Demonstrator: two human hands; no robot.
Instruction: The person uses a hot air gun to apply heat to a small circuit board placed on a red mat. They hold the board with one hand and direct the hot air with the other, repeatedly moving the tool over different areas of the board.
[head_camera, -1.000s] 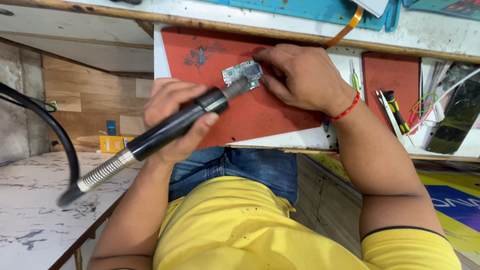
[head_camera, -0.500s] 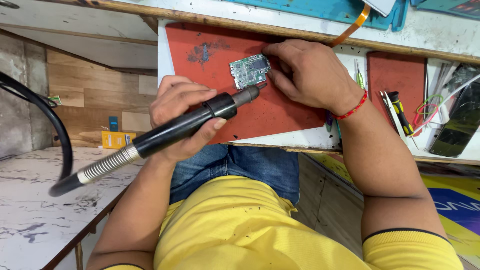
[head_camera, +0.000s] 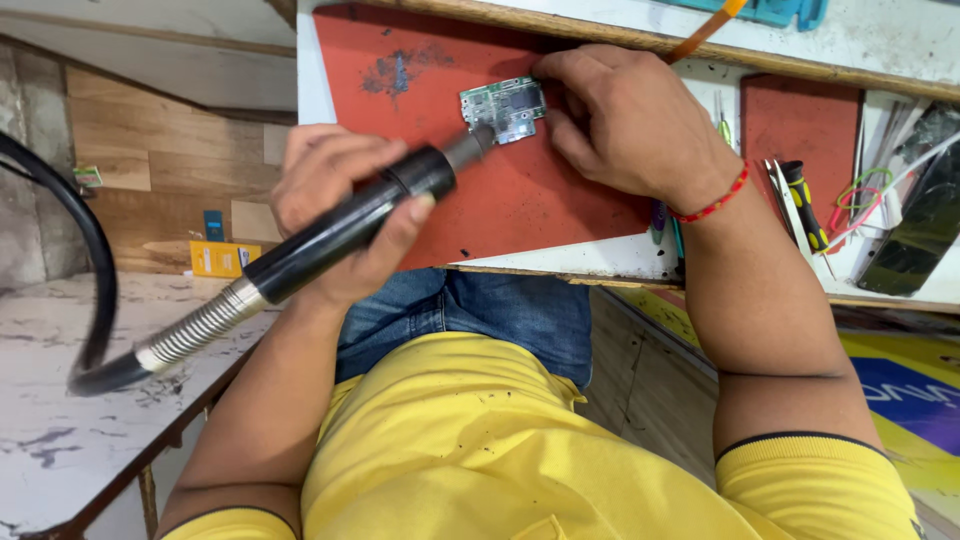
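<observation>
Two hands are at work on our red mat (head_camera: 520, 200), which lies on the white bench top (head_camera: 600, 258). Our left hand (head_camera: 335, 215) wraps tightly round the black handpiece (head_camera: 350, 232) of a hot-air tool, whose metal nozzle (head_camera: 470, 150) points up and right and reaches the lower left edge of the small green circuit board (head_camera: 503, 108). Our right hand (head_camera: 640, 125) presses its fingertips (head_camera: 548, 72) on the board's right side, pinning it flat near the mat's top edge. Further right, we see a yellow-and-black screwdriver (head_camera: 805, 205) beside a second, smaller red mat (head_camera: 800, 120).
</observation>
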